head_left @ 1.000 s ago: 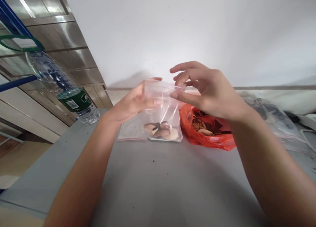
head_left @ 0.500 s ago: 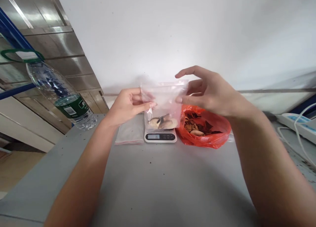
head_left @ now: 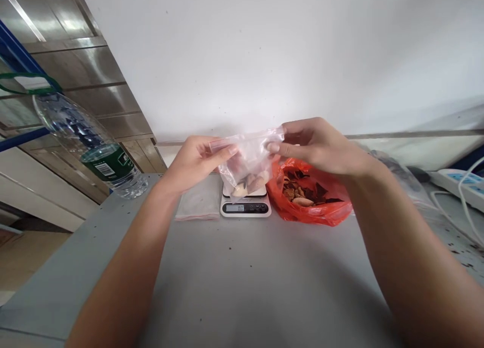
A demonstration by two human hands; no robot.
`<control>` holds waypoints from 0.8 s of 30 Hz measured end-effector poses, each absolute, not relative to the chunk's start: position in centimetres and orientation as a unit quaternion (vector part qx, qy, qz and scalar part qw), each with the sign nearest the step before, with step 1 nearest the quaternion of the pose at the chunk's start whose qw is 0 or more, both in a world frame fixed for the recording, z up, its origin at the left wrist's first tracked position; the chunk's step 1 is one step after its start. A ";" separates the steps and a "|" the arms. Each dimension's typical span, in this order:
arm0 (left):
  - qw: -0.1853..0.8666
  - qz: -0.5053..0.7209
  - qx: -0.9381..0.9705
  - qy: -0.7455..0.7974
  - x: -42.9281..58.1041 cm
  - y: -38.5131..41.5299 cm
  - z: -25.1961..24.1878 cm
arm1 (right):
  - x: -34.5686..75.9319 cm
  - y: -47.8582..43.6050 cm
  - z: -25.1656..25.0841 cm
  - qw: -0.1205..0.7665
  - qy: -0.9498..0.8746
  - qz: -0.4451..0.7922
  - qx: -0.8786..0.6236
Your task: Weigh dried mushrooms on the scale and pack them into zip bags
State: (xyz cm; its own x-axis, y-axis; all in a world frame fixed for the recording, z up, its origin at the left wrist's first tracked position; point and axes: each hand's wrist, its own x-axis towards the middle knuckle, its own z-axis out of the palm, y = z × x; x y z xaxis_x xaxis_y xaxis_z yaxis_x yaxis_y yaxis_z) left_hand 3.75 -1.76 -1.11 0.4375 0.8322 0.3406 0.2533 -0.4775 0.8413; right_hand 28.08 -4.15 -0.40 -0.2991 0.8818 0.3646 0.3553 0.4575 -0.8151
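Note:
A clear plastic zip bag (head_left: 247,154) with several pale and brown dried slices in its bottom hangs between my hands. My left hand (head_left: 196,161) pinches its left upper edge, thumb in front. At the right upper edge my right hand (head_left: 313,143) grips the bag between thumb and fingers. Right below and behind the bag is a small white digital scale (head_left: 245,209); its display reads about 0.0. Whether the bag touches the scale's plate I cannot tell. A red plastic bag (head_left: 313,214) of dried brown pieces stands open just right of the scale.
Flat clear bags (head_left: 198,201) lie left of the scale. A large water bottle (head_left: 106,159) with a green label stands at the table's left edge. On the right are a crumpled clear bag (head_left: 401,174) and a white power strip (head_left: 459,184) with cables. A white wall (head_left: 242,60) rises behind.
My right hand has closed on the zip bag's right edge, its raised index finger now lowered. The bag's top has tipped and creased, and the slices inside have shifted.

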 end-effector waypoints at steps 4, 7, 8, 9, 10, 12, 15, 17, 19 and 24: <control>0.367 0.380 0.769 0.360 3.5 -1.6 -1.3 | 28.2 -4.0 -0.5 0.440 -0.731 0.330 -0.405; 0.373 0.374 0.774 0.350 3.3 -1.5 -1.4 | 28.2 -3.7 -0.5 0.460 -0.717 0.341 -0.397; 0.374 0.375 0.773 0.348 3.2 -1.5 -1.4 | 28.3 -3.7 -0.5 0.463 -0.711 0.347 -0.400; 0.374 0.379 0.771 0.349 3.2 -1.5 -1.3 | 28.3 -3.7 -0.5 0.466 -0.705 0.350 -0.404; 0.373 0.384 0.768 0.351 3.1 -1.5 -1.2 | 28.4 -3.7 -0.4 0.471 -0.702 0.348 -0.406; 0.360 0.400 0.763 0.358 3.0 -1.6 -1.0 | 28.5 -3.7 -0.4 0.477 -0.703 0.339 -0.405; 0.324 0.424 0.764 0.364 2.8 -1.7 -0.8 | 28.8 -3.8 -0.4 0.482 -0.708 0.340 -0.389; 0.292 0.432 0.769 0.370 2.8 -1.7 -0.9 | 28.8 -3.8 -0.5 0.484 -0.708 0.345 -0.382; 0.264 0.446 0.769 0.375 2.9 -1.7 -1.0 | 28.8 -3.7 -0.5 0.492 -0.708 0.337 -0.379; 0.254 0.477 0.760 0.361 2.9 -1.4 -1.3 | 29.0 -3.4 -0.5 0.505 -0.707 0.321 -0.377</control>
State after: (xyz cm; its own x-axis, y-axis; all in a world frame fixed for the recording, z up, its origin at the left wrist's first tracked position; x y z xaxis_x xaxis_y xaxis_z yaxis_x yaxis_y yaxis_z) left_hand 2.90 -1.36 -1.28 0.2852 0.7907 0.5417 0.3061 -0.6107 0.7303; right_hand 28.99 -3.44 -0.54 -0.2053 0.8574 0.4720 0.2100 0.5096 -0.8344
